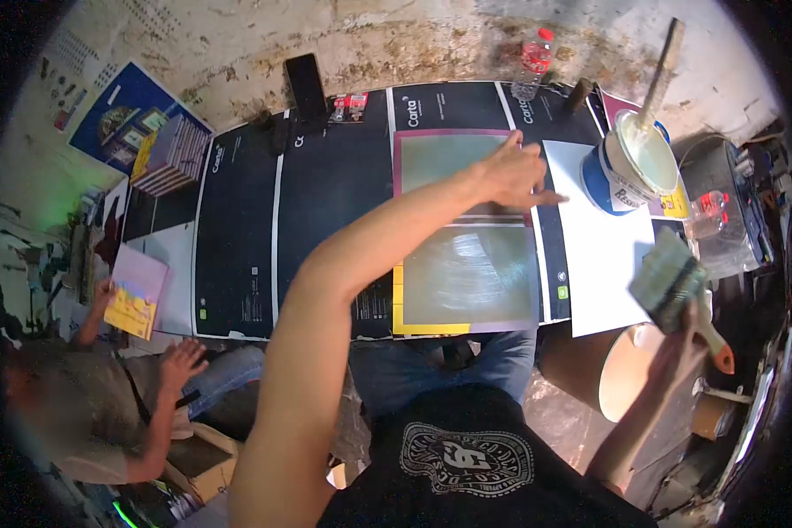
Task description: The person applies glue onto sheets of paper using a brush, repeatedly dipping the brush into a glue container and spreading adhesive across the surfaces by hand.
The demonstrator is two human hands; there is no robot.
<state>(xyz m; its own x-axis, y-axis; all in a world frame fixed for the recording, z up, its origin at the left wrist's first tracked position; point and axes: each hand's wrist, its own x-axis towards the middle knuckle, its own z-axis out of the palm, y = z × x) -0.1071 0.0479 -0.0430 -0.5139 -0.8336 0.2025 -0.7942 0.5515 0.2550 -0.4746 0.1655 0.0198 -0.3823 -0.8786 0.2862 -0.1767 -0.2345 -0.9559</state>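
My left hand [509, 176] is over the right edge of a grey board [440, 154] with a pink printed border. Its fingers are apart, one of them pointing right towards a white sheet [581, 255]. Nearer me lies a second grey board [471, 277], edged in yellow and lilac, with wet-looking, shiny streaks on it. In my right hand [682, 339] is a wide paint brush [669, 282], held by its handle off the right end of the table, bristles up and to the left.
A blue and white bucket [609, 185] with a lighter tub and a stick [662, 75] stands at the right. Plastic bottles [532, 62], a phone [305, 86] and a stack of books [172, 154] line the black-covered table [334, 202]. At left, another person [97, 414] holds a printed cover [136, 290].
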